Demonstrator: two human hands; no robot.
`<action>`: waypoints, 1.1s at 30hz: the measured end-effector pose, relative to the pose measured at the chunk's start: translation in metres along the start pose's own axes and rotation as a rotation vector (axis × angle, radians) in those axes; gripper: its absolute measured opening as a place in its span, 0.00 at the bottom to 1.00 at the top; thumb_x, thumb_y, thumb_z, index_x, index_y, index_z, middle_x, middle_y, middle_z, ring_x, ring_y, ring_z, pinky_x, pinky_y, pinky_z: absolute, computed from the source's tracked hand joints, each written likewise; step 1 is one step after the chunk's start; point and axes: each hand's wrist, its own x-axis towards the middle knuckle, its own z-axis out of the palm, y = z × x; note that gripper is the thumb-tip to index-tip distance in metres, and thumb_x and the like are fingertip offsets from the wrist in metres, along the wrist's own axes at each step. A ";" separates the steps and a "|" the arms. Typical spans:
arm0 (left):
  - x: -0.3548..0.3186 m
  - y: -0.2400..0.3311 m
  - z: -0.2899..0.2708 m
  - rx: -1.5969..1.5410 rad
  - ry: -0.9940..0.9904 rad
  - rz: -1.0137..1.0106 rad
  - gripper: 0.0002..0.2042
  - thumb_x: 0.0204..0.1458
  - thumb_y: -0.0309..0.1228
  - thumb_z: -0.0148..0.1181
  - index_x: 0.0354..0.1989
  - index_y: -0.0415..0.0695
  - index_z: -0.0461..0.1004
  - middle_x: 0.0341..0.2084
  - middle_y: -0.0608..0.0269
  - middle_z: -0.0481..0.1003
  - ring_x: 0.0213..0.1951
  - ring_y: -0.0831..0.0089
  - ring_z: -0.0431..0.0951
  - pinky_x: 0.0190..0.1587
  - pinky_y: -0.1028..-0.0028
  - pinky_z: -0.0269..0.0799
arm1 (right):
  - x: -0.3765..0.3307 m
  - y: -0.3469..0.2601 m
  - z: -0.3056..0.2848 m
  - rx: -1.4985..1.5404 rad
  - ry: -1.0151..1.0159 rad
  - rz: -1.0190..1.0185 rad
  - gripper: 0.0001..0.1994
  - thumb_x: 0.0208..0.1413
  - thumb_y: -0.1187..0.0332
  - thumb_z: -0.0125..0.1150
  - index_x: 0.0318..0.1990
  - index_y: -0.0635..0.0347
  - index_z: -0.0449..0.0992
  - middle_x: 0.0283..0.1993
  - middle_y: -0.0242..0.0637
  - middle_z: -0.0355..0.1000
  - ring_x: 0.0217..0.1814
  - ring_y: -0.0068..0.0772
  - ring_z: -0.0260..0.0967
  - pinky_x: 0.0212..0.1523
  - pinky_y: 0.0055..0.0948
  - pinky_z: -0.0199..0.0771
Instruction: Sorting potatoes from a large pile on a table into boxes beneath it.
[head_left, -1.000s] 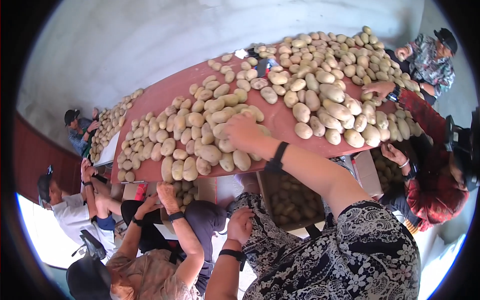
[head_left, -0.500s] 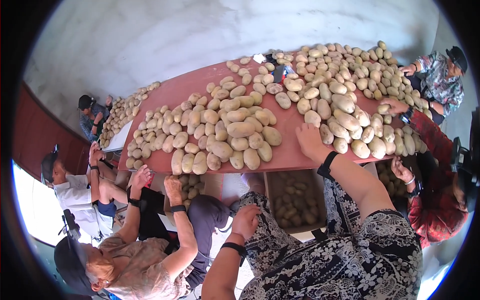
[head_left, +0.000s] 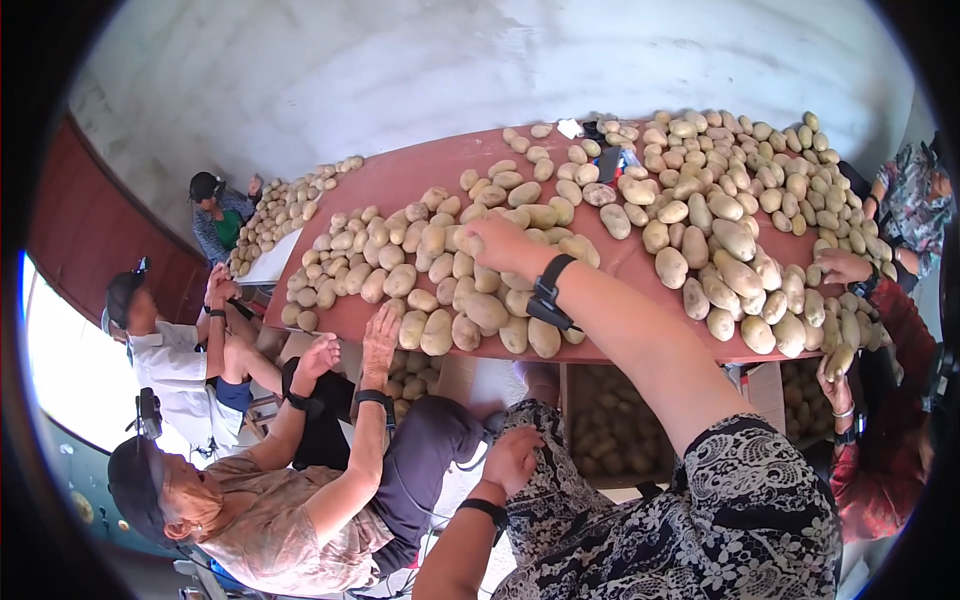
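My right hand [head_left: 500, 243] reaches across the table onto the left heap of potatoes [head_left: 488, 312]. Its fingers curl down around a potato [head_left: 466, 240] at the top of that heap; the hand partly hides it. Low in front of me, my left hand [head_left: 512, 458] lies on my knee, fingers stretched over the patterned cloth, with nothing in it. The potatoes are pale brown and oval, some with darker patches.
A second large potato heap [head_left: 735, 240] covers the right of the red table [head_left: 625, 315]. Below the near edge stands a cardboard box of potatoes [head_left: 612, 425]. Co-workers sit at left and right; the right neighbour's hand holds a potato [head_left: 840, 360].
My right hand has left the bare tabletop and moved left onto the potato heap. My left hand stays on my knee. The left neighbour's hand has risen to the potatoes at the table edge.
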 end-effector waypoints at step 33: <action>0.005 0.005 0.006 0.025 -0.023 0.003 0.11 0.44 0.23 0.54 0.36 0.44 0.78 0.43 0.53 0.77 0.50 0.52 0.75 0.56 0.59 0.70 | -0.180 0.146 -0.087 -1.043 -0.085 0.562 0.21 0.48 0.66 0.64 0.52 0.53 0.74 0.53 0.41 0.67 0.59 0.44 0.61 0.53 0.41 0.63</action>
